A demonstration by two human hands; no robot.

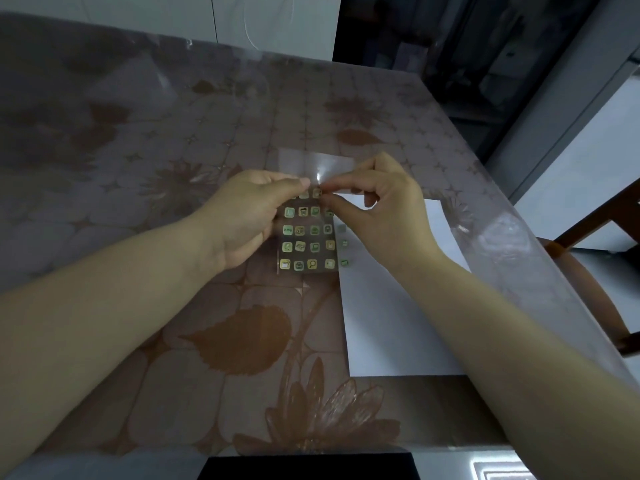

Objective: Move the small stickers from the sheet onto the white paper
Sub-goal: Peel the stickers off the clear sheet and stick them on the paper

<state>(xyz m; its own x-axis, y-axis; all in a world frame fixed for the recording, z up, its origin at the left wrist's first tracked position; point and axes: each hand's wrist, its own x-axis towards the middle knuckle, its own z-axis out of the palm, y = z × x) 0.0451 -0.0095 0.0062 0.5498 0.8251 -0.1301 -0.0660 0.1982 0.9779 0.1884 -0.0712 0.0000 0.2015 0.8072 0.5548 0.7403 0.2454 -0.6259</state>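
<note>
A clear sticker sheet (306,239) with several rows of small green and yellow square stickers is held above the table. My left hand (247,216) grips its left side, thumb near the top edge. My right hand (379,211) pinches at the sheet's top right corner, thumb and forefinger closed on a small sticker (327,195) there. To the right lies the white paper (388,320), with three small stickers (344,244) stuck in a column along its left edge.
The table (138,209) has a brown flower-patterned cloth under clear plastic. A glossy clear film (317,162) lies just behind the hands. The table's right edge runs close to the paper, with a wooden chair (588,282) beyond it.
</note>
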